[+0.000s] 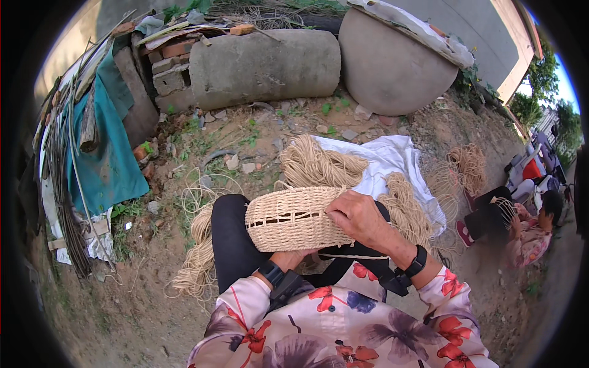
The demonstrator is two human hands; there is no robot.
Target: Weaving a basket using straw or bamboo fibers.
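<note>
A woven straw-coloured basket (294, 236) lies on its side across my lap, with a band of open gaps running along its wall. My right hand (365, 221) is closed in a pinch at the right end of that gap band, fingertips against the weave. Behind the basket's near edge, my left hand (294, 259) reaches in or under it, and its fingers are hidden. A loose strand (353, 256) trails along the near edge on the right.
Bundles of tan cord lie ahead (322, 162), at right (402, 208) and at left (199, 245). A white sack (392, 153) is spread beyond my knees. Concrete pieces (264, 67) and a teal cloth (107, 141) stand farther off. Another person (531, 233) sits at right, handling strands.
</note>
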